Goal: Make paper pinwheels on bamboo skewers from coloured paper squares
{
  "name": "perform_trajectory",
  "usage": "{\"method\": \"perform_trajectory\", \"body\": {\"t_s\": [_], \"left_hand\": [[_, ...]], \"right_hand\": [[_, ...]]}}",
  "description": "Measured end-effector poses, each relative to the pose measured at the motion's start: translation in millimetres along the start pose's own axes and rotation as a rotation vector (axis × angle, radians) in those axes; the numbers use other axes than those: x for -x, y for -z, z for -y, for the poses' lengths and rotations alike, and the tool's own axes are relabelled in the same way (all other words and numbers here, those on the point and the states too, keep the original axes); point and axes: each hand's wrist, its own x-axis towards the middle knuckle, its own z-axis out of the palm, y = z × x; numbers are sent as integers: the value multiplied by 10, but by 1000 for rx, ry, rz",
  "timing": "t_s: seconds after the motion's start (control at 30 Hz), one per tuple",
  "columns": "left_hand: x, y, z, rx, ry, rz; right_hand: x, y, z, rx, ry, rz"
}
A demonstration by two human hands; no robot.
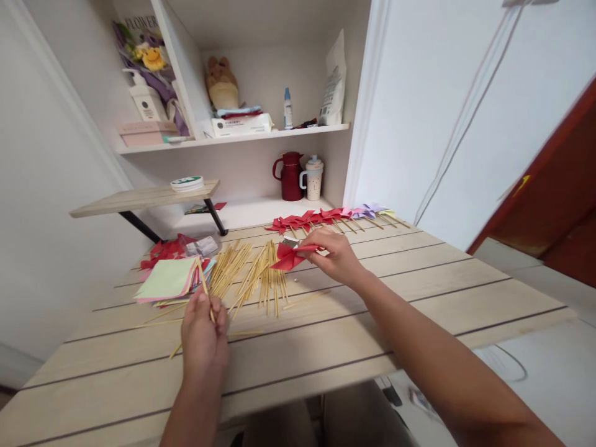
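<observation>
My left hand [202, 332] is closed around a thin wooden stick [203, 279], which points up and away from me. My right hand [336, 257] pinches a red folded paper pinwheel [287, 258] above the table, to the right of the loose sticks. Between my hands lie many wooden sticks [230, 264], fanned out in heaps. A stack of coloured square paper [165, 279], pale green on top, sits just beyond my left hand. Finished pinwheels on sticks [307, 220], red, pink, lilac and yellow, line the back edge. A small silvery container [292, 241] is partly hidden behind the held pinwheel.
Red paper pieces [170, 249] and a clear plastic packet [202, 246] lie behind the stack. A raised wooden stand [144, 200] is at the back left. A dark red jug [292, 177] and a speckled cup [314, 179] stand under the shelf [298, 131].
</observation>
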Motion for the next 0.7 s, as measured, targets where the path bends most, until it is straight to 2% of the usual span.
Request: {"method": "perform_trajectory", "body": {"t_s": [0.1, 0.2, 0.33, 0.4, 0.53, 0.7], "left_hand": [[93, -57, -25, 31, 8, 26], [184, -83, -55, 156, 60, 67], [250, -51, -67, 273, 258, 79], [265, -38, -83, 234, 294, 75], [243, -76, -196, 7, 235, 164], [46, -283, -403, -162, 257, 271]], "right_hand": [[3, -5, -21, -20, -62, 1], [10, -20, -46, -29, -95, 2], [31, -45, -85, -31, -112, 14], [37, -53, -90, -23, -116, 24], [31, -58, -58, -12, -89, 27], [14, -43, 5, -17, -41, 9]]}}
